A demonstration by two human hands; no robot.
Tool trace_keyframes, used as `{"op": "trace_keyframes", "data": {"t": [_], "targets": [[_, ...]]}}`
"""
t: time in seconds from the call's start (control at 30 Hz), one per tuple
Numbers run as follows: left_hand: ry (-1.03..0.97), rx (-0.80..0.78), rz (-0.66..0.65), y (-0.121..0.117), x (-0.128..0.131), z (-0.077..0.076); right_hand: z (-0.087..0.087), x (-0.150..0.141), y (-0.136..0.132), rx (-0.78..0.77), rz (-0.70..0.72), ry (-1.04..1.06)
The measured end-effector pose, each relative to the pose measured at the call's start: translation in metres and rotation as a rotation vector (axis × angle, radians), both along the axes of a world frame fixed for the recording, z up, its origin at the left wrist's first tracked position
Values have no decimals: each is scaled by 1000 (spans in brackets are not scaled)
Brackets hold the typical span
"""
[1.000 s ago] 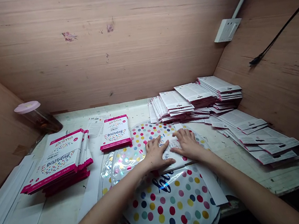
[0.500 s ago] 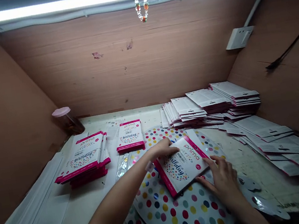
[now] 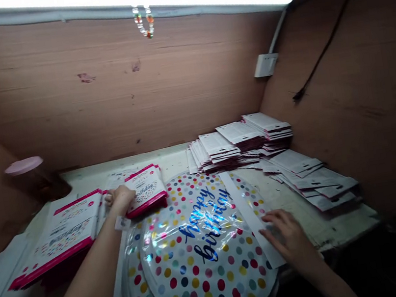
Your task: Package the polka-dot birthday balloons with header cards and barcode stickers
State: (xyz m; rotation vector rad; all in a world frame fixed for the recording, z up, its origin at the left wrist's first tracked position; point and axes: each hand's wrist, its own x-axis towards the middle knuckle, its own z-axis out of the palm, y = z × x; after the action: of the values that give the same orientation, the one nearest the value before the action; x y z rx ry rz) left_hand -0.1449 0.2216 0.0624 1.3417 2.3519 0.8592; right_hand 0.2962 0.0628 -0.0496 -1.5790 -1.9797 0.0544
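My left hand is curled closed between two piles of flat white-and-pink packets, against the left edge of the smaller pile. Whatever its fingers hold, if anything, is hidden. Left of it lies the larger pile of packets, marked with dots and "birthday". Thumb and fingers apart, my right hand touches a white strip. This strip lies across round, clear-covered, dotted foil balloons lettered "happy birthday", stacked flat in front of me.
Face-down packets stand in several piles at the back right, and more lie fanned out nearer the right edge. A pink-lidded jar occupies the back left corner. White sheets lie at the left, and wooden panels enclose the table.
The packet both hands held above the balloons has left that spot, uncovering the lettering. My left hand moved left to the small pile; my right hand touches the strip. The view turned right.
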Motion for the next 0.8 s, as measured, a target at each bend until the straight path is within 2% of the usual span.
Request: {"op": "trace_keyframes", "data": {"t": [0.07, 0.1, 0.13, 0.2, 0.23, 0.27, 0.3, 0.37, 0.43, 0.47, 0.53, 0.57, 0.63, 0.67, 0.73, 0.8], "targets": [[137, 17, 15, -1, 22, -7, -6, -13, -1, -54, 93, -90], [167, 37, -16, -5, 38, -11, -10, -23, -3, -80, 116, -132], [199, 54, -116, -10, 56, -18, -16, -36, -7, -105, 127, -165], [246, 50, -457, -28, 94, -36, -27, -69, -20, -156, 140, -187], [314, 30, -761, -39, 111, -47, -32, -86, -27, -184, 153, -179], [382, 0, -1000, -51, 126, -60, -35, -102, -34, -210, 170, -163], [439, -62, -1133, -62, 138, -73, -35, -114, -38, -233, 192, -141], [515, -154, -1212, -79, 148, -99, -28, -117, -36, -273, 238, -98], [558, -116, -1230, -88, 145, -117, -7, -84, -17, -301, 205, -93], [572, -67, -1247, -90, 139, -123, 7, -55, -3, -302, 106, -115], [595, 33, -1286, -92, 126, -128, 34, 18, 30, -272, -191, -254], [602, 76, -1288, -93, 121, -127, 45, 57, 46, -264, -259, -281], [610, 144, -1255, -96, 113, -123, 57, 123, 72, -281, -250, -326], [611, 174, -1233, -99, 112, -119, 59, 147, 81, -297, -224, -354], [611, 224, -1207, -105, 113, -113, 55, 177, 93, -319, -162, -410], [617, 252, -1205, -111, 116, -110, 47, 187, 99, -316, -116, -464]]}}
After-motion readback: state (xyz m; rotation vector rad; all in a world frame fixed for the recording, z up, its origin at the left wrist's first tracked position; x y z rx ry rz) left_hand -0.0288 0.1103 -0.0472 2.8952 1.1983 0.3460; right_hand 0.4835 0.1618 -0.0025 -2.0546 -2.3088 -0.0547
